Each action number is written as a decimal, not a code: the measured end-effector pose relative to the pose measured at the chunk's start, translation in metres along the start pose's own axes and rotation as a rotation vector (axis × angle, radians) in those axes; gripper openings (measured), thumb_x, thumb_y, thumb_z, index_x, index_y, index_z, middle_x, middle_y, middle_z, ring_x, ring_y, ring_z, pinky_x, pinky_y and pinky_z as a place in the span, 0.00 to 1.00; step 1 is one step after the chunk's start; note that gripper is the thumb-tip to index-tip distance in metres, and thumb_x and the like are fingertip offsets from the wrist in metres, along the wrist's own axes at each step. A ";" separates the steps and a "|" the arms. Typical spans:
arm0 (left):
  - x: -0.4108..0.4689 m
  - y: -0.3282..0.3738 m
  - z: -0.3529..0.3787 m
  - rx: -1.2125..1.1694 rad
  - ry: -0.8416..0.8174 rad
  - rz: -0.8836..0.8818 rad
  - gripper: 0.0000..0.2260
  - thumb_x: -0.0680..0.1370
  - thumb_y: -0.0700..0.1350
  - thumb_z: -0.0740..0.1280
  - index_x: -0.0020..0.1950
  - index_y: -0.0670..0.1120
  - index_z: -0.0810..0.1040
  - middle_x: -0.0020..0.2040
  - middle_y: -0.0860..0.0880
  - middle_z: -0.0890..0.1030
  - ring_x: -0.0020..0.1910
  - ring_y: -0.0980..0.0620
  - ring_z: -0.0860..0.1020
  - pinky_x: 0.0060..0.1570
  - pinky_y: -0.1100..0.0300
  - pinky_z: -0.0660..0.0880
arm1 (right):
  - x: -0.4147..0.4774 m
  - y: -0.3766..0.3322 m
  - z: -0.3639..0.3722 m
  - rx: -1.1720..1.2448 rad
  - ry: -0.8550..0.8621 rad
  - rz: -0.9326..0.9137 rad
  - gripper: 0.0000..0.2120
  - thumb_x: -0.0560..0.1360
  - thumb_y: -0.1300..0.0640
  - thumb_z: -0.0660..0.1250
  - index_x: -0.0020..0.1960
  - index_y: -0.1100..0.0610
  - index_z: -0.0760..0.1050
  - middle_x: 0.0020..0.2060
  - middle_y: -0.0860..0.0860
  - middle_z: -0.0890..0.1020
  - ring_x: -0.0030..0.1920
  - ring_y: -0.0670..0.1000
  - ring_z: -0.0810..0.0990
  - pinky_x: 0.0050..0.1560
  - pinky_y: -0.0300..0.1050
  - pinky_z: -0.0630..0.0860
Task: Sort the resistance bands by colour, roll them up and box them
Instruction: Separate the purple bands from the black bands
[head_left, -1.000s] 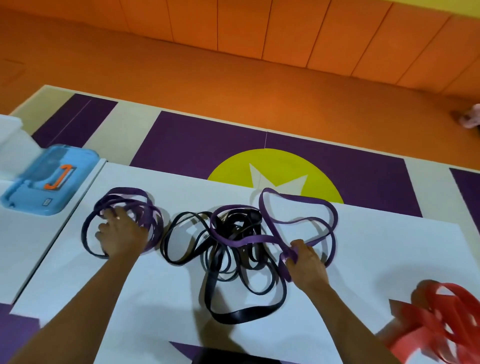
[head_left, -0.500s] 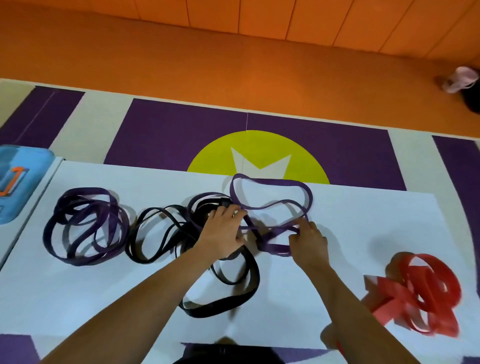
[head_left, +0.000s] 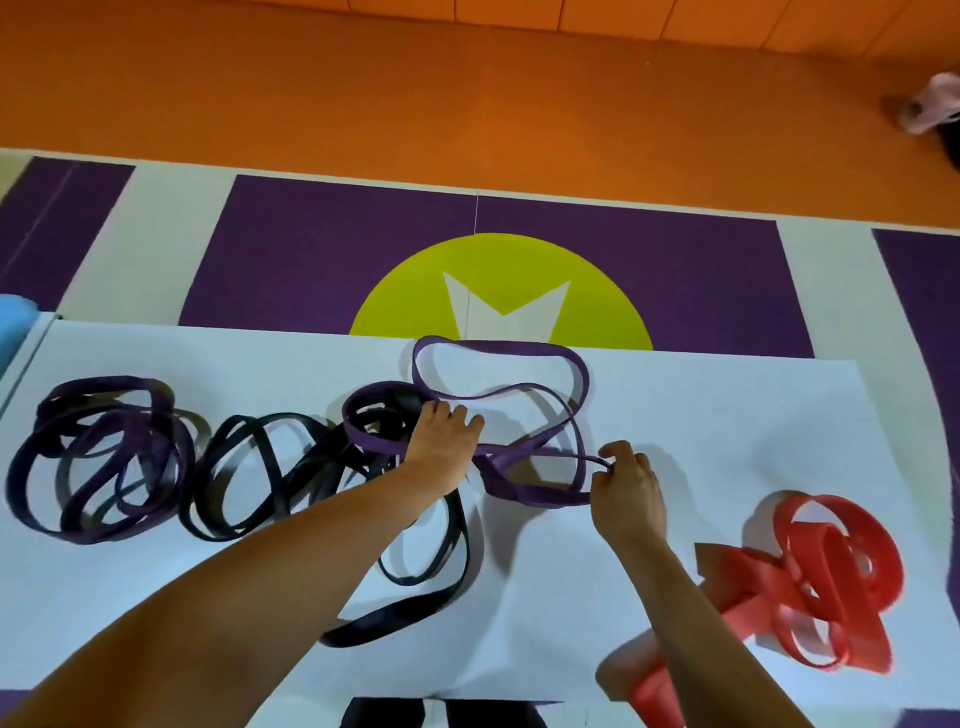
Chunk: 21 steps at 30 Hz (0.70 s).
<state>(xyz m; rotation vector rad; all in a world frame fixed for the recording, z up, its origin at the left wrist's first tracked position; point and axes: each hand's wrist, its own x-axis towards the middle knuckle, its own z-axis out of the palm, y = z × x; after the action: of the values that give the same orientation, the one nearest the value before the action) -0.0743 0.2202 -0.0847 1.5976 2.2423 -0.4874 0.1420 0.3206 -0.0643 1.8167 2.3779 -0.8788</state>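
Head view: a purple band (head_left: 498, 347) is seen stretched across the white desk (head_left: 727, 415) between the two hands. One thin strand of it is pinched by the right grip (head_left: 628, 493) between thumb and fingertips, so that grip is closed on the band. The left grip (head_left: 441, 447) is laid on the band where it crosses the black bands (head_left: 270, 467). Its fingers are bent over the strip, but whether they are closed round it cannot be told. The band's long axis runs from one grip to the other, with a wide loop bulging away on the far side of both and a smaller loop hooked into the black tangle just left of the left grip. That hooked end is judged to be what must be freed next, and the left grip is the nearer to it. The sorted purple heap (head_left: 104, 457) lies well to the left of the left grip, and the red bands (head_left: 831, 571) lie to the right of the right grip. A second ago the left grip was resting on the purple heap and the band was held by the right grip alone. Since then the left grip has been brought across to the tangle.
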 end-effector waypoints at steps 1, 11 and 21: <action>0.000 0.000 0.002 0.001 0.035 -0.025 0.23 0.78 0.44 0.68 0.72 0.46 0.69 0.67 0.43 0.73 0.67 0.38 0.70 0.69 0.45 0.64 | 0.002 0.002 0.002 -0.001 -0.022 0.001 0.16 0.79 0.63 0.60 0.65 0.54 0.73 0.57 0.58 0.78 0.55 0.62 0.78 0.56 0.58 0.77; -0.041 -0.056 -0.004 -0.187 0.205 -0.574 0.07 0.78 0.42 0.70 0.55 0.45 0.80 0.51 0.45 0.77 0.52 0.41 0.76 0.43 0.49 0.77 | 0.037 -0.037 0.019 -0.009 -0.067 -0.177 0.17 0.78 0.61 0.62 0.66 0.54 0.74 0.59 0.57 0.79 0.60 0.62 0.75 0.61 0.57 0.72; -0.010 -0.048 -0.083 -0.414 0.629 -0.309 0.12 0.72 0.34 0.73 0.54 0.42 0.79 0.53 0.41 0.76 0.53 0.38 0.74 0.38 0.46 0.75 | 0.063 -0.050 0.024 -0.033 -0.085 -0.282 0.16 0.79 0.59 0.62 0.66 0.55 0.73 0.60 0.57 0.79 0.60 0.63 0.75 0.61 0.57 0.71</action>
<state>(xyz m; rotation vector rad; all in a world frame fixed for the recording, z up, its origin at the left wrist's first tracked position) -0.1230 0.2352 -0.0033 1.3038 2.8124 0.4631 0.0693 0.3578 -0.0853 1.4230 2.6160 -0.9113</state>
